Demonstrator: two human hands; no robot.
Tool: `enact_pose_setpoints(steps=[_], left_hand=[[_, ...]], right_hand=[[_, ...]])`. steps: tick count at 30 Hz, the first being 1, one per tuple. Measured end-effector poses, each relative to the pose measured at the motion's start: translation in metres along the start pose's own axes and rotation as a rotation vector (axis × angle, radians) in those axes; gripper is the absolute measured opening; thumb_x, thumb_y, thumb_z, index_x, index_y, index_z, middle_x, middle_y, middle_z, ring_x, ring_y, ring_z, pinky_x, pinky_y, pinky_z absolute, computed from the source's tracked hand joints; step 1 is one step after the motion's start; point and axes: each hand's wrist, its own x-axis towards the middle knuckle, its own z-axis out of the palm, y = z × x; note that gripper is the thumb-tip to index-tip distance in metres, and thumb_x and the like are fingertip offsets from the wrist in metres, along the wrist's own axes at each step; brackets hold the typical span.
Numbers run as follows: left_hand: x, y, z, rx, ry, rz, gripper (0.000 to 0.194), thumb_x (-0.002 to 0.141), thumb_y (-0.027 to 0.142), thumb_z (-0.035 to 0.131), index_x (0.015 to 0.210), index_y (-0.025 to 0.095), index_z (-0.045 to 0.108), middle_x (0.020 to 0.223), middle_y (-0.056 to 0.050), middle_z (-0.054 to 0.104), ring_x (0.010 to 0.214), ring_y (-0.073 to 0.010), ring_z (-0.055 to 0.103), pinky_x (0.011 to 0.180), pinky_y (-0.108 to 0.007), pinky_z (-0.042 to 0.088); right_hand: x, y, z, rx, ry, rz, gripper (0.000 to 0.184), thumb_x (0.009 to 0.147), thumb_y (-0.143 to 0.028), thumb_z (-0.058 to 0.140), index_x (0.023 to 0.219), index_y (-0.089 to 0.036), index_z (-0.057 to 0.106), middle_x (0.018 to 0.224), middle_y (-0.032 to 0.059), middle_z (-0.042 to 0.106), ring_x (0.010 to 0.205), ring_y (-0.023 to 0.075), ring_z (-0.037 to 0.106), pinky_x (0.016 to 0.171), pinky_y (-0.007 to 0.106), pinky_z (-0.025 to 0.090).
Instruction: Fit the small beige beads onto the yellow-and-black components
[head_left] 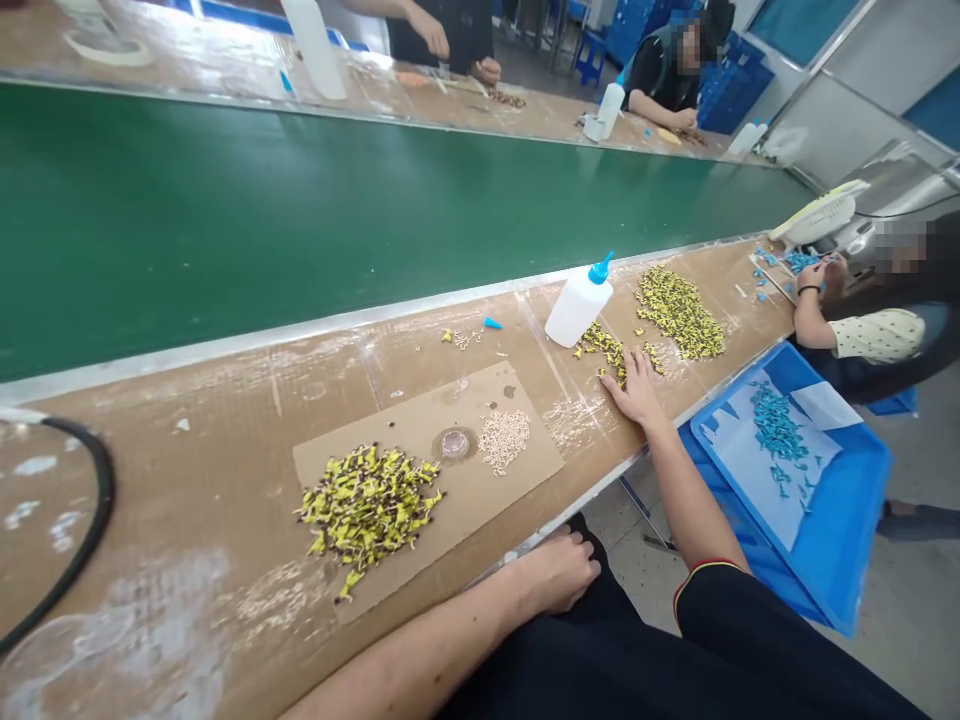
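Observation:
My right hand [637, 388] lies on the table with fingers spread, touching the near edge of a small heap of yellow-and-black pieces [604, 345]. Just beyond stands a white squeeze bottle [577, 305] with a blue nozzle. My left hand [562, 575] rests on my lap below the table edge, its fingers curled in; anything inside is hidden. On a cardboard sheet [450, 530] in front of me sit a pile of small yellow figures with dark ends [371, 500], a small clear round dish [454, 444] and a heap of tiny pale pieces [504, 441].
A larger yellow-and-black heap [679, 310] lies farther right. A blue tray [862, 530] holding blue pieces [778, 420] on paper is at my right. A green belt [375, 210] runs behind the table. A black hose [105, 480] curves at left. Other people sit opposite and at right.

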Motion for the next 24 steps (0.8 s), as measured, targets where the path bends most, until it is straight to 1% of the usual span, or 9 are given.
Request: enact_pose_setpoints(steps=[2, 5, 7, 10, 12, 16, 20, 22, 24], left_hand=[[0.000, 0.000, -0.002, 0.011, -0.020, 0.002, 0.014, 0.092, 0.029, 0.063, 0.086, 0.017, 0.065, 0.085, -0.008, 0.071, 0.080, -0.0238, 0.070, 0.075, -0.038, 0.052], [-0.001, -0.001, -0.004, 0.026, -0.050, 0.007, 0.014, 0.093, 0.029, 0.062, 0.087, 0.017, 0.065, 0.087, -0.008, 0.071, 0.083, -0.0246, 0.071, 0.076, -0.039, 0.053], [-0.002, -0.001, -0.004, 0.026, -0.058, 0.006, 0.013, 0.092, 0.029, 0.063, 0.087, 0.017, 0.064, 0.087, -0.008, 0.071, 0.083, -0.0248, 0.071, 0.077, -0.039, 0.053], [-0.003, 0.000, -0.003, 0.008, -0.061, 0.012, 0.013, 0.092, 0.029, 0.064, 0.086, 0.017, 0.064, 0.088, -0.008, 0.072, 0.083, -0.0253, 0.071, 0.077, -0.040, 0.053], [-0.003, 0.000, -0.003, -0.005, -0.062, 0.010, 0.013, 0.091, 0.029, 0.064, 0.086, 0.017, 0.064, 0.088, -0.008, 0.072, 0.083, -0.0254, 0.071, 0.077, -0.040, 0.054], [-0.003, 0.000, -0.003, -0.013, -0.064, 0.000, 0.013, 0.092, 0.029, 0.063, 0.088, 0.017, 0.065, 0.088, -0.008, 0.072, 0.084, -0.0257, 0.072, 0.079, -0.040, 0.054], [-0.003, -0.001, -0.004, 0.009, -0.084, 0.003, 0.015, 0.094, 0.029, 0.060, 0.087, 0.017, 0.065, 0.090, -0.007, 0.072, 0.085, -0.0259, 0.072, 0.077, -0.040, 0.054], [-0.003, -0.001, -0.003, 0.019, -0.078, -0.004, 0.015, 0.095, 0.029, 0.060, 0.087, 0.017, 0.065, 0.090, -0.008, 0.072, 0.084, -0.0256, 0.072, 0.077, -0.040, 0.053], [-0.003, -0.001, -0.001, 0.024, -0.067, -0.007, 0.015, 0.094, 0.029, 0.060, 0.086, 0.017, 0.064, 0.090, -0.008, 0.072, 0.083, -0.0252, 0.071, 0.076, -0.039, 0.052]], right_hand=[[0.011, -0.006, 0.000, -0.006, -0.020, -0.029, 0.085, 0.093, -0.068, 0.047, 0.161, -0.020, 0.034, 0.171, 0.0162, 0.027, 0.161, 0.0378, 0.015, 0.129, 0.062, 0.017], [0.025, 0.006, -0.007, 0.033, 0.054, 0.009, 0.085, 0.094, -0.070, 0.041, 0.162, -0.020, 0.031, 0.173, 0.0148, 0.022, 0.162, 0.0358, 0.014, 0.129, 0.061, 0.016], [0.030, 0.023, -0.014, 0.080, 0.125, 0.107, 0.090, 0.095, -0.073, 0.033, 0.163, -0.015, 0.028, 0.173, 0.0186, 0.020, 0.162, 0.0365, 0.013, 0.129, 0.062, 0.013], [0.028, 0.042, -0.020, 0.114, 0.106, 0.173, 0.097, 0.095, -0.075, 0.026, 0.161, -0.003, 0.028, 0.169, 0.0283, 0.024, 0.160, 0.0402, 0.018, 0.128, 0.064, 0.014], [0.024, 0.044, -0.018, 0.127, 0.045, 0.126, 0.099, 0.095, -0.077, 0.027, 0.161, -0.004, 0.029, 0.168, 0.0281, 0.028, 0.159, 0.0386, 0.023, 0.129, 0.061, 0.019], [0.031, 0.034, -0.012, 0.158, -0.036, 0.006, 0.094, 0.095, -0.079, 0.029, 0.163, -0.014, 0.030, 0.171, 0.0159, 0.029, 0.160, 0.0281, 0.026, 0.131, 0.049, 0.023], [0.064, 0.031, -0.018, 0.177, -0.003, 0.038, 0.095, 0.096, -0.077, 0.017, 0.165, -0.011, 0.023, 0.173, 0.0171, 0.022, 0.163, 0.0331, 0.014, 0.132, 0.058, 0.012], [0.075, 0.031, -0.021, 0.186, -0.037, 0.020, 0.098, 0.095, -0.079, 0.020, 0.164, -0.010, 0.026, 0.171, 0.0194, 0.026, 0.162, 0.0359, 0.019, 0.131, 0.060, 0.014], [0.073, 0.027, -0.022, 0.196, -0.096, -0.041, 0.099, 0.093, -0.081, 0.025, 0.162, -0.011, 0.032, 0.169, 0.0194, 0.033, 0.159, 0.0357, 0.027, 0.131, 0.057, 0.019]])
